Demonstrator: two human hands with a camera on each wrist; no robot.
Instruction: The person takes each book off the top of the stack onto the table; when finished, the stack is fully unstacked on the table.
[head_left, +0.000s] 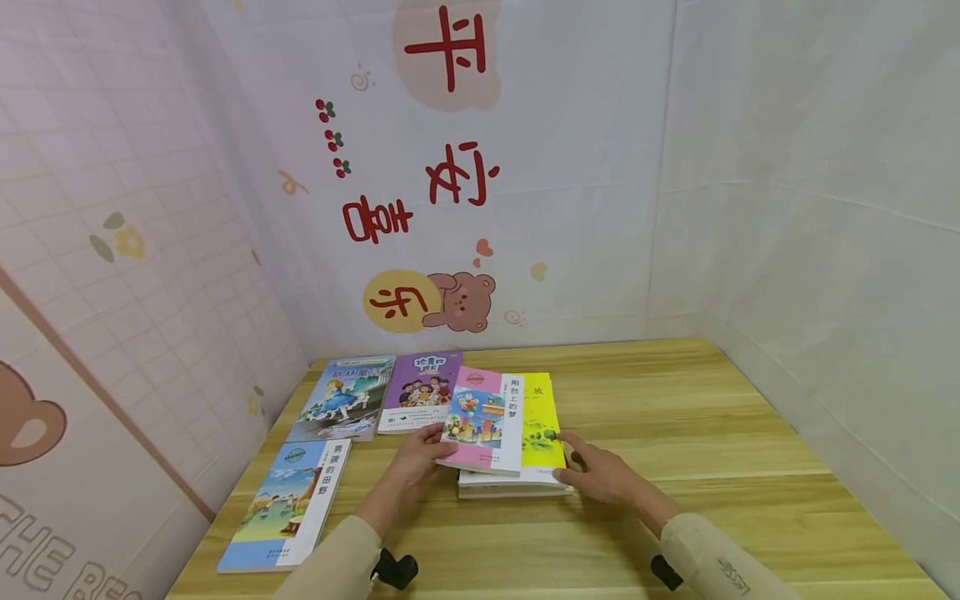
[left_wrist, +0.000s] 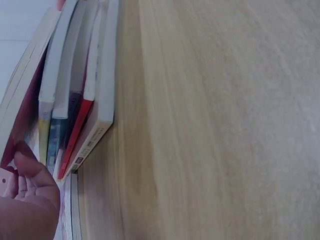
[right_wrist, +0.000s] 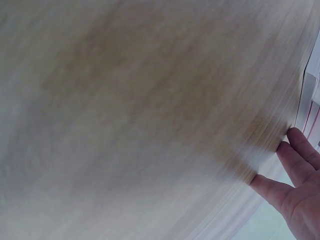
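In the head view, a pink-and-white book [head_left: 480, 421] with a city picture on its cover is lifted over the left part of a stack. My left hand [head_left: 417, 457] pinches it at its lower left edge, and the left wrist view shows the thumb [left_wrist: 32, 162] against its underside, tilted away from the books below. A yellow book [head_left: 543, 429] tops the stack, partly covered by the pink one. Several book edges [left_wrist: 75, 105] show beneath. My right hand [head_left: 606, 475] rests at the stack's right side, with fingers [right_wrist: 295, 160] extended against it.
On the left of the wooden table [head_left: 675, 533] lie a blue fairy-tale book [head_left: 343, 398], a purple book [head_left: 420, 392] and a blue-and-white book [head_left: 288, 504]. White printed cloth [head_left: 577, 167] hangs behind and at both sides. Two black objects [head_left: 395, 570] show near the sleeves.
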